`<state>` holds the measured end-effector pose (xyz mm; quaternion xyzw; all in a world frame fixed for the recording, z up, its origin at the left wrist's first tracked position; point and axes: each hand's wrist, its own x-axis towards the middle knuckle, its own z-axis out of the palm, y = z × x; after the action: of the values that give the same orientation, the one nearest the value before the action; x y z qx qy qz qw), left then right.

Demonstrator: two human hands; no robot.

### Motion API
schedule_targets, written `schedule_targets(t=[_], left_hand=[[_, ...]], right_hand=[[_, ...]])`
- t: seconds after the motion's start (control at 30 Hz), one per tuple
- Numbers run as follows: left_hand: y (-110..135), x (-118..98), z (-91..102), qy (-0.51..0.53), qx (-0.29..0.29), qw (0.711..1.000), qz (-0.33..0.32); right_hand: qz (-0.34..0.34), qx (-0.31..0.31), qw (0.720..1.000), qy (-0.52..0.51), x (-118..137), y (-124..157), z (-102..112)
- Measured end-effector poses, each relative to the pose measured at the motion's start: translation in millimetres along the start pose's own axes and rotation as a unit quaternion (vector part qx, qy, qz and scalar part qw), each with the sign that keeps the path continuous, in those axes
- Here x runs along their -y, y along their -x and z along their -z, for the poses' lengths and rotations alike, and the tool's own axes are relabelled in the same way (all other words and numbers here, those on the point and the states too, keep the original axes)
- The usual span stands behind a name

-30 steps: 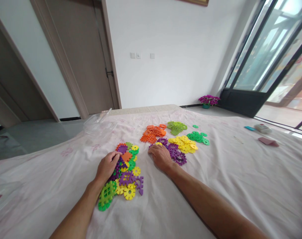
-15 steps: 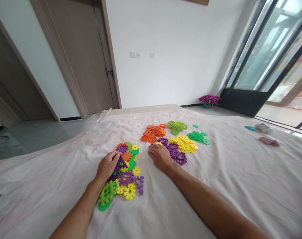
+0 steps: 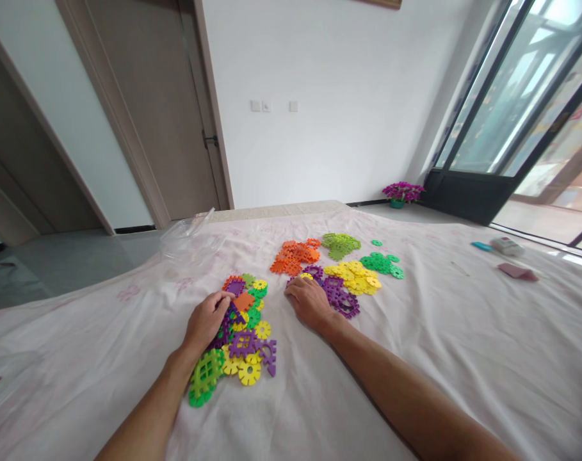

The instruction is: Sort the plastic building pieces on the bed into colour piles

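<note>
My left hand (image 3: 209, 319) lies against the left side of a mixed pile of plastic interlocking pieces, its fingers curled; whatever they hold, if anything, is hidden. In that pile are purple window-shaped pieces (image 3: 242, 344), yellow notched discs (image 3: 249, 371), a light green lattice piece (image 3: 207, 371), green discs (image 3: 253, 317) and an orange piece (image 3: 244, 301). My right hand (image 3: 310, 301) rests at the left edge of a purple heap (image 3: 341, 298), fingers bent downward and tips hidden. A yellow disc (image 3: 307, 276) shows just beyond its knuckles.
Behind the purple heap are sorted heaps of orange (image 3: 295, 256), light green (image 3: 341, 245), yellow (image 3: 355, 278) and green (image 3: 383, 264) pieces. A clear plastic bag (image 3: 187, 240) lies at the back left. To the right are a pink folded item (image 3: 517, 271) and a blue object (image 3: 481, 246).
</note>
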<state>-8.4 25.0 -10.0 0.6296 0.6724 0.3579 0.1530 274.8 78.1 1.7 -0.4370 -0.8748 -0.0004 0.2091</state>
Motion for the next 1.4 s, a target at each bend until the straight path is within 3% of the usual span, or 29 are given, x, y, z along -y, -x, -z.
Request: schedule_targets(t=[1.4], left_hand=[[0.8,-2.9,0.6,0.002,-0.004,1.000,-0.006]], right_hand=[[0.001,-0.006,1.000,-0.009,-2.1,0.1,-2.9]])
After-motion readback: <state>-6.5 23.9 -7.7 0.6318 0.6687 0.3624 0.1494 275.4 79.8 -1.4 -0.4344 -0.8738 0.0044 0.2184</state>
